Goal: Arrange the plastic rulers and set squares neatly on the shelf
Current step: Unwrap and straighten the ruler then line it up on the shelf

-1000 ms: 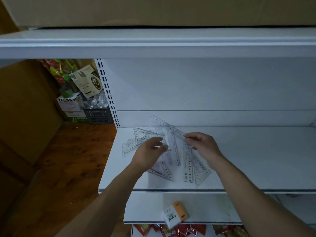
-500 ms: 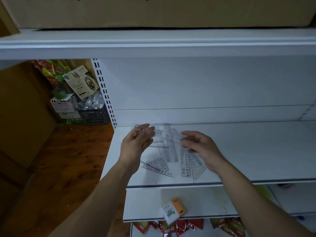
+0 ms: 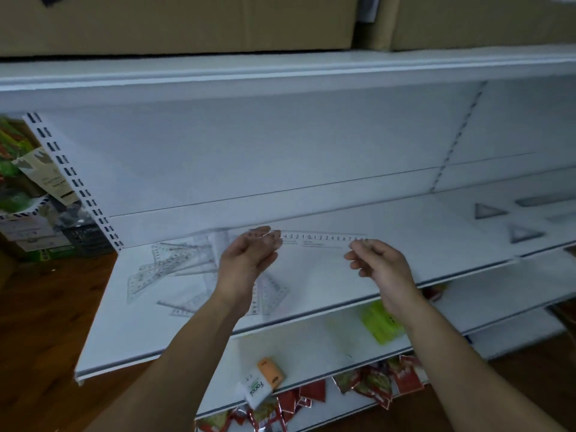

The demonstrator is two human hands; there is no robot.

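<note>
A clear plastic ruler (image 3: 314, 241) is held level above the white shelf (image 3: 436, 244). My left hand (image 3: 246, 260) holds its left end at the fingertips, and my right hand (image 3: 380, 266) pinches its right end. Behind and below my left hand, a loose pile of clear rulers and set squares (image 3: 174, 269) lies criss-crossed on the left part of the shelf. Further right on the shelf lie two set squares (image 3: 489, 211) (image 3: 526, 234) and a ruler (image 3: 542, 201), spaced apart.
Cardboard boxes (image 3: 187, 23) sit on the top shelf. The shelf below holds an orange-and-white pack (image 3: 261, 381) and a green item (image 3: 381, 322); red packets (image 3: 374, 385) hang lower. Boxes and a crate (image 3: 46, 232) stand on the wooden floor at left.
Both hands lifted one ruler out of the pile and carried it right, holding it level between them. The view swung right, bringing the laid-out set squares at right into view.
</note>
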